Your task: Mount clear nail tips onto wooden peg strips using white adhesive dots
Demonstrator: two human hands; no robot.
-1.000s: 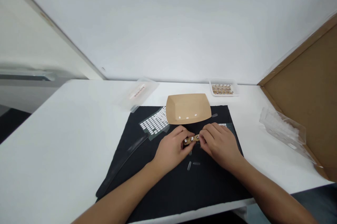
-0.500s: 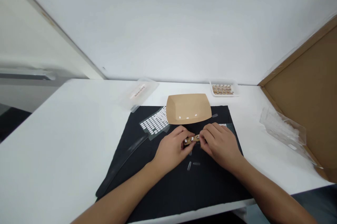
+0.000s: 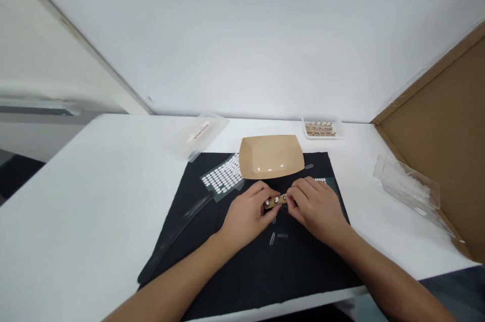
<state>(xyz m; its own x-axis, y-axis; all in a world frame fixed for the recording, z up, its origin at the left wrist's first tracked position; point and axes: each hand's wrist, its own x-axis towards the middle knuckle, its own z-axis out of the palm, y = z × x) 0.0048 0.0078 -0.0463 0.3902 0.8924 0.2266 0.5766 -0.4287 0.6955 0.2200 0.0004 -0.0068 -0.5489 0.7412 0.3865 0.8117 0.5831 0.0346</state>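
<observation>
A small wooden strip (image 3: 275, 201) with metal studs and white dots is pinched at its left end by my left hand (image 3: 248, 213). My right hand (image 3: 314, 203) is closed at the strip's right end, thumb and fingertips pressed together; what lies between them is too small to tell. Just beyond my hands stands a brown paper tray (image 3: 273, 153) with a few white ovals on it. Clear nail-shaped pieces (image 3: 272, 238) lie on the black cloth (image 3: 242, 281) nearer to me. A sheet of white oval stickers (image 3: 223, 176) is left of the tray.
A black curved strap (image 3: 178, 233) lies on the cloth's left side. At the back are a clear pouch (image 3: 202, 132) and a white tub (image 3: 340, 130) of studded strips. Clear plastic packaging (image 3: 407, 185) sits at the right beside a cardboard panel (image 3: 443, 135).
My right hand's fingertips have shifted very slightly left at the strip's right end. The rest looks the same.
</observation>
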